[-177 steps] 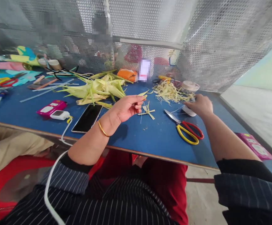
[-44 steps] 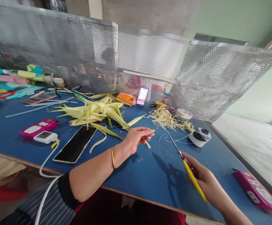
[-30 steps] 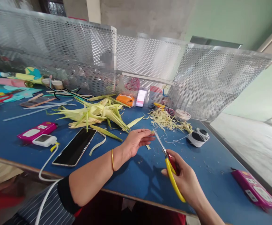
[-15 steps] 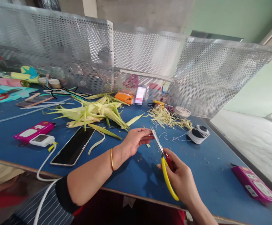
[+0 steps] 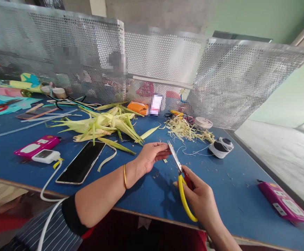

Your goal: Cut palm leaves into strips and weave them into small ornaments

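Observation:
My right hand (image 5: 197,193) is closed around the handles of a pair of scissors (image 5: 185,198), yellow and red, whose blades point up and away from me. The blade tips reach the fingertips of my left hand (image 5: 152,155), which are pinched together over the blue table (image 5: 152,198). Whatever the left fingers hold is too small to make out; a pale bit shows at the blade tips. White thread (image 5: 191,153) runs over the table near the blades to a black and white spool (image 5: 221,148). Pale husk scraps lie below the left fingers.
Green corn husks (image 5: 102,123) lie beyond my left hand, with shredded strips (image 5: 179,127) to their right. A phone (image 5: 82,164) and a magenta case (image 5: 38,144) are on the left, another magenta case (image 5: 284,202) far right. A perforated metal screen (image 5: 162,59) stands behind.
The scissor blades look slightly closer together at the left fingertips. Both hands otherwise stay nearly in place, and the view has shifted a little.

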A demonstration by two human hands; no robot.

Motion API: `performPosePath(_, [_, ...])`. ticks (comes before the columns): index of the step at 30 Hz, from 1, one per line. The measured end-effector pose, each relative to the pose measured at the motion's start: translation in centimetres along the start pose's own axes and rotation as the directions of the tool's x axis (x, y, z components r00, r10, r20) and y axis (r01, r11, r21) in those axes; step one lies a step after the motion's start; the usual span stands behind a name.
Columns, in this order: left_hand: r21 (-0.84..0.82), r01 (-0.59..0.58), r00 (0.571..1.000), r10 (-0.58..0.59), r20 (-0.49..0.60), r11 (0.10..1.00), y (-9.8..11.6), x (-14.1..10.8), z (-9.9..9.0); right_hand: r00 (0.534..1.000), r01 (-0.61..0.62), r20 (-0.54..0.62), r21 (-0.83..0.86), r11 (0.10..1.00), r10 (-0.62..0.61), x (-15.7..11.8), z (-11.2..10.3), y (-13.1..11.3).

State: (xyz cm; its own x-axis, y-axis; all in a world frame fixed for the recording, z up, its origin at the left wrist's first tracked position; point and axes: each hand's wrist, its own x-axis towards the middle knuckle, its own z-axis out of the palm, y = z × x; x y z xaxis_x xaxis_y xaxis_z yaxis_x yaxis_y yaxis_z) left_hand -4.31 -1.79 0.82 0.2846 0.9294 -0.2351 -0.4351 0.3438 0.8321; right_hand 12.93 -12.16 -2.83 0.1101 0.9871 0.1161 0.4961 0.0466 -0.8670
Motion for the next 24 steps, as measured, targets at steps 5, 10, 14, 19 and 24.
performPosePath(5, [-0.001, 0.001, 1.000, -0.001, 0.001, 1.000, 0.0, -0.1, 0.1, 1.000, -0.010, -0.001, -0.009, 1.000, 0.010, 0.1, 0.1, -0.1])
performPosePath(10, [0.003, 0.004, 1.000, -0.004, -0.009, 1.000, 0.1, -0.1, 0.2, 1.000, 0.003, -0.005, -0.032, 0.999, -0.003, 0.0, 0.1, -0.1])
performPosePath(14, [0.009, 0.005, 1.000, -0.005, 0.001, 1.000, 0.2, -0.1, 0.1, 1.000, -0.006, 0.006, -0.036, 0.999, 0.006, 0.0, 0.3, -0.4])
performPosePath(19, [0.029, 0.019, 1.000, -0.019, -0.012, 0.999, 0.1, -0.2, 0.1, 0.998, -0.043, -0.057, -0.114, 0.993, 0.037, 0.7, -0.4, -0.3])
performPosePath(24, [0.039, 0.021, 0.999, -0.020, -0.029, 0.999, 0.2, -0.4, 0.0, 0.995, -0.014, -0.094, -0.429, 0.903, -0.030, 1.7, -3.9, 1.0])
